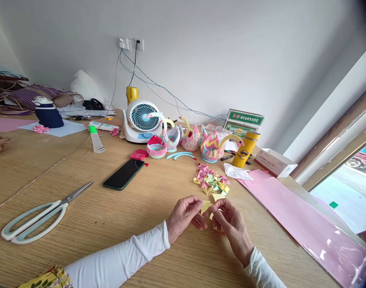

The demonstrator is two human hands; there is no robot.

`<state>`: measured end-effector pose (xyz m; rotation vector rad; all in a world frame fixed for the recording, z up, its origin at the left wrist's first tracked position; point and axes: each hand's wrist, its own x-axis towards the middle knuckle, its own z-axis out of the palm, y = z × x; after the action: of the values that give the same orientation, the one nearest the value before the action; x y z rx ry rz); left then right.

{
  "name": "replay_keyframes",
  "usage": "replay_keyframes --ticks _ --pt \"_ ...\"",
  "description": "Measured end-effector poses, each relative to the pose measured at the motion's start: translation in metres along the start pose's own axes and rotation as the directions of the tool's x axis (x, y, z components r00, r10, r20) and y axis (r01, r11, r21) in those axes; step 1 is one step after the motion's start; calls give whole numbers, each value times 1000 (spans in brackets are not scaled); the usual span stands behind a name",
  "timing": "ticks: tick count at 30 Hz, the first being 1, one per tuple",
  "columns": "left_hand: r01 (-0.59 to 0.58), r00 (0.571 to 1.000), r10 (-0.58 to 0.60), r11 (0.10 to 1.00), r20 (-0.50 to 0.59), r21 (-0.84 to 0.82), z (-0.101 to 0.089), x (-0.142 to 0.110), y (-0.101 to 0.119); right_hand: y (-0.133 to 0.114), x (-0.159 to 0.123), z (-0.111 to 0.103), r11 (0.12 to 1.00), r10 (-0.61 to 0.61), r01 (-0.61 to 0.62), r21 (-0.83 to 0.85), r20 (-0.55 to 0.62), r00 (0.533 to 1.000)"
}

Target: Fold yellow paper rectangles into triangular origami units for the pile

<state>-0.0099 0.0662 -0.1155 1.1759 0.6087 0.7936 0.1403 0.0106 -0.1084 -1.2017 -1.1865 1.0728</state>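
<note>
Lower centre: yellow paper (205,207) held up above the tabletop (126,248). Left hand (184,216): fingers pinching it. Right hand (231,224): fingers bunched at its right corner; cannot tell if they grip it. Risk (judgement): uneven pull between hands could bend or tear so small a piece; a loose pinch could drop it. A forward nudge might scatter the pile (211,179) just beyond.

Around, near to far: scissors (51,220), lower left, well apart from both hands. Pink sheets (305,224), right, probably cramp the right side. Phone (124,175), left of centre. Swans (211,148), centre, stand behind the pile and would hinder reaching farther. Fan (144,116) behind, upper centre-left.
</note>
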Motion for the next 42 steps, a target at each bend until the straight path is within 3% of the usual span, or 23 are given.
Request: replay_keyframes --ticks 8,21,31,37,42 --pt "-100 995 98 990 17 97 0 -1 -6 7 4 -1 997 8 -11 -76 -43 999" --pt "-19 999 15 987 -29 -160 -1 -2 0 4 2 0 990 14 -34 -134 -148 989" --pt "-83 991 75 994 -113 -69 0 -1 0 5 2 1 994 4 -13 -112 -83 997" --pt "-112 988 111 994 -109 -6 0 -1 -2 10 2 1 989 -1 -11 -150 -75 997" --pt "-81 990 72 994 -120 -72 2 -1 1 13 3 -1 988 -1 -11 -153 -84 996"
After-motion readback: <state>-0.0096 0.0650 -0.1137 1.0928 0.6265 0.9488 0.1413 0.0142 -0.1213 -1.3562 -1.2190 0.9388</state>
